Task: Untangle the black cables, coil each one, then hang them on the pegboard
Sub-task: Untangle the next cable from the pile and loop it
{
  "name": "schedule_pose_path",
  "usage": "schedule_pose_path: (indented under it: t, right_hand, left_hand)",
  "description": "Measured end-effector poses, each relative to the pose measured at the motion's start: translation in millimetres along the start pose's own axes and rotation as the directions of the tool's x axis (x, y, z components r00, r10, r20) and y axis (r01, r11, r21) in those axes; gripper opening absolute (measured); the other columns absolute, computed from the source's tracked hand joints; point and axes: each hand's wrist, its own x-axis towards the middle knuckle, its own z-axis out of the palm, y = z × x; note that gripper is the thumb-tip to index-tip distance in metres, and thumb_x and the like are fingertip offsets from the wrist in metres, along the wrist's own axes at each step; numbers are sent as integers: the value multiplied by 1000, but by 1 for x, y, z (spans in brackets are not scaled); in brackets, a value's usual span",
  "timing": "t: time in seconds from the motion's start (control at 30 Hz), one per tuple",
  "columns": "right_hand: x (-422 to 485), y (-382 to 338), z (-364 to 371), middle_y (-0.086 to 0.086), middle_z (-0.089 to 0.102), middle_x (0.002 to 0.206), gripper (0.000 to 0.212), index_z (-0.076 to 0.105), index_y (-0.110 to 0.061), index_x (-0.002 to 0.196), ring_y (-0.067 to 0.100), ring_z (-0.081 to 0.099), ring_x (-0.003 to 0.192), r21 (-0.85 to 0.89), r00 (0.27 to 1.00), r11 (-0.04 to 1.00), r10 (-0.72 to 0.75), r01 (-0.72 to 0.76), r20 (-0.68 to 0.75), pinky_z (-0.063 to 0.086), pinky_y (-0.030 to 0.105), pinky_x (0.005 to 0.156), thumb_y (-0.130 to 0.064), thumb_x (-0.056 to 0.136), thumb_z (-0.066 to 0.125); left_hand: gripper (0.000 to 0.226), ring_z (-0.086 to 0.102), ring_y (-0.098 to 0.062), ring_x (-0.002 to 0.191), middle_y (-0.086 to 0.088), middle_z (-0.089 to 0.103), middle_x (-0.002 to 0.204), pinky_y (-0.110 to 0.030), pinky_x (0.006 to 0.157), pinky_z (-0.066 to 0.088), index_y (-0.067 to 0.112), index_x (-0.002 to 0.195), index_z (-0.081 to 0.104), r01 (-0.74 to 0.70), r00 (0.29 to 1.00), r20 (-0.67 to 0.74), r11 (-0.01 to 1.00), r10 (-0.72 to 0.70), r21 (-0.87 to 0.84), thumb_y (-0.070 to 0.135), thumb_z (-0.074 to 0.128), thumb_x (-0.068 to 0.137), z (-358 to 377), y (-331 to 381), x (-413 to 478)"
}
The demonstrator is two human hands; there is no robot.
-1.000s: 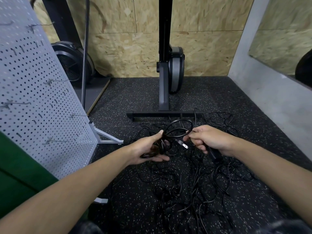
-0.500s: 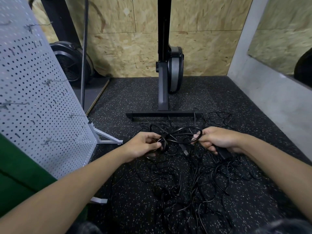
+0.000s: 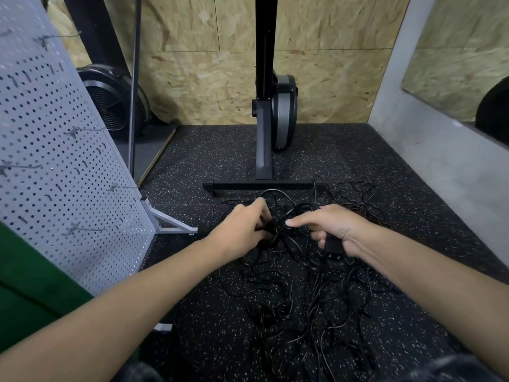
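Fingers [image 3: 260, 209] of the left hand [image 3: 239, 230] curl round a small coil [image 3: 271, 236] of black cable, and the right hand [image 3: 334, 226], close beside it, points its forefinger at the coil while its other fingers grip a black plug [image 3: 333, 248]. Under and around both hands the loose cables [image 3: 303, 296] lie tangled on the speckled floor [image 3: 358, 150], with the pegboard [image 3: 55, 133] standing well to the left.

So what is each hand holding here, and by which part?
The left hand grips a coiled black cable by its bunched loops; the right hand holds a black plug.
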Motion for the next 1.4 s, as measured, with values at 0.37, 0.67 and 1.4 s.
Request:
schedule_pose_path:
  t: [0.37, 0.67, 1.4]
  right_hand:
    - [1, 10, 10, -3, 42, 47, 35, 60, -15, 80, 10, 36, 41, -127, 999, 992, -28, 22, -46, 33, 24, 43, -24, 72, 93]
    - [1, -2, 12, -5, 40, 45, 37, 51, -19, 65, 8, 36, 41, -11, 990, 993, -120, 120, -70, 36, 22, 43, -21, 92, 77]
    - [17, -4, 10, 0, 46, 50, 35, 72, 6, 108, 13, 41, 43, 104, 924, 980, -120, 169, -364, 39, 29, 51, -24, 92, 78]
  left_hand:
    - [14, 67, -10, 81, 3, 77, 85, -26, 76, 54, 24, 99, 84, -107, 991, -79, 994, 107, 10, 32, 84, 87, 7, 19, -5]
    - [5, 69, 3, 74, 14, 77, 80, -13, 72, 52, 25, 93, 84, -25, 968, -252, 985, -19, -171, 29, 83, 89, 2, 18, -7]
    - [12, 72, -14, 87, 3, 77, 90, -31, 85, 57, 24, 89, 72, 94, 980, -123, 912, -155, -398, 33, 73, 97, 12, 23, 0]
